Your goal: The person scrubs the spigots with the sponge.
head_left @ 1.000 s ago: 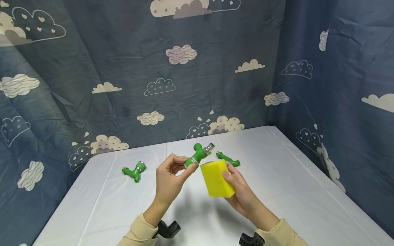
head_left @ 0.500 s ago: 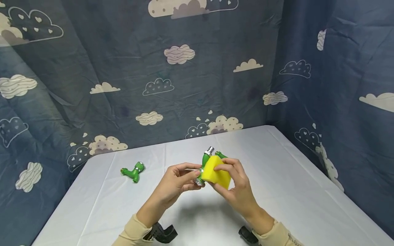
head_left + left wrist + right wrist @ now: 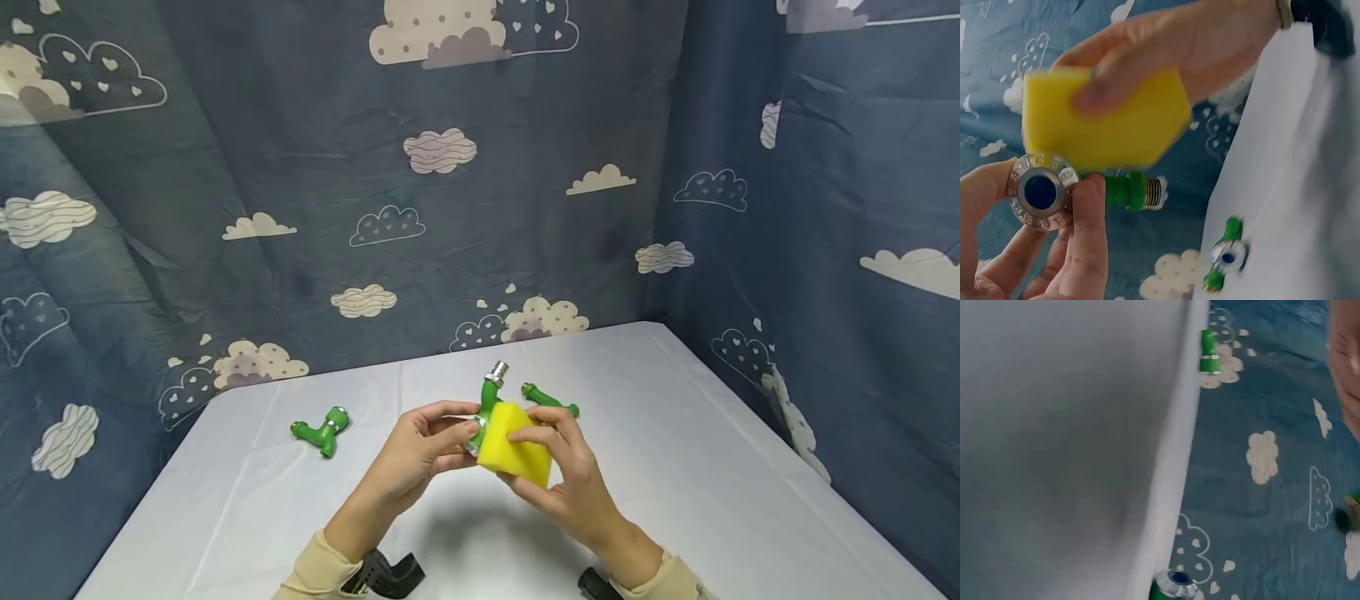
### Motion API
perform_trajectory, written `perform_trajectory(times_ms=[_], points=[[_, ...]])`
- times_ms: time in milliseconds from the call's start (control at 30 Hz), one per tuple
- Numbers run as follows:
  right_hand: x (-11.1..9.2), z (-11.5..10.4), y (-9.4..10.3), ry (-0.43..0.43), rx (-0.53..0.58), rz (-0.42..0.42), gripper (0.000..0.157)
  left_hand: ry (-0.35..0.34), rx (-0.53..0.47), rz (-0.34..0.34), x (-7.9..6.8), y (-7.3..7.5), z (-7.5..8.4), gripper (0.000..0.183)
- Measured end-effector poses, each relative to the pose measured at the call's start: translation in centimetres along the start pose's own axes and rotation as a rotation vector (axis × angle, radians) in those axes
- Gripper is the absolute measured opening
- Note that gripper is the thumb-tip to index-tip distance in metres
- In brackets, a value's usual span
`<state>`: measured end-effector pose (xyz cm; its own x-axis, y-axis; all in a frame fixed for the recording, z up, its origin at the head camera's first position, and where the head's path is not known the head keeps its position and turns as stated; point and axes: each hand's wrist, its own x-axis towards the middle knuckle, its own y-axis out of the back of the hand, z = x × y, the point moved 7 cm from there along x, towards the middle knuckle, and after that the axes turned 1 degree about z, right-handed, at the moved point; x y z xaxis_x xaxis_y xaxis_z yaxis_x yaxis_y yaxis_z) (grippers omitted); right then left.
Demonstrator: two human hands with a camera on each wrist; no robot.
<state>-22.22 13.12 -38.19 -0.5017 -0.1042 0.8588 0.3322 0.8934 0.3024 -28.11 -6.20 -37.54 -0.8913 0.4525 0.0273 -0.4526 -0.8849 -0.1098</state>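
Left hand [image 3: 416,454]: fingers clamped on green tap [image 3: 490,396], raised above worktop [image 3: 675,467]. Right hand [image 3: 577,475]: fingers clamped on yellow sponge [image 3: 517,450]. Against one second ago: sponge shifted from beside tap to overlapping its side; tap more upright. Second tap [image 3: 322,432], third tap [image 3: 546,397] on worktop, unmoved.

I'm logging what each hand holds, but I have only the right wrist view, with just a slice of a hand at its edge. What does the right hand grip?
Observer: In the head view, the right hand grips a yellow sponge.
Operator: And the left?
Observer: The left hand holds a tap.
Operator: Is that tap all green?
Observer: No, the head view shows a silver end on it, above the fingers.
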Motion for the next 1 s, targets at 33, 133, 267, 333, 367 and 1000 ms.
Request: perform_trajectory(times_ms=[33,133,267,333,367,1000], points=[[-0.1,-0.2,-0.1,0.021,-0.015,-0.011,0.043,0.011,-0.003,-0.009,0.1,-0.2,-0.2,0.042],[-0.1,-0.1,0.0,0.018,-0.045,0.010,0.041,0.034,-0.013,-0.060,0.0,-0.6,-0.5,0.045],[0.0,0.2,0.3,-0.034,-0.077,0.069,0.050,0.054,0.005,-0.151,-0.3,-0.4,-0.3,0.044],[0.1,0.4,0.4,-0.075,-0.091,0.084,0.051,0.057,0.031,-0.203,-0.5,-0.1,0.1,0.044],[0.3,0.6,0.4,-0.101,-0.101,0.090,0.051,0.050,0.046,-0.235,-0.6,0.0,0.4,0.044],[0.3,1.6,-0.8,-0.272,0.186,0.032,0.038,-0.131,0.236,-0.203,-1.2,1.0,2.9,0.038]])
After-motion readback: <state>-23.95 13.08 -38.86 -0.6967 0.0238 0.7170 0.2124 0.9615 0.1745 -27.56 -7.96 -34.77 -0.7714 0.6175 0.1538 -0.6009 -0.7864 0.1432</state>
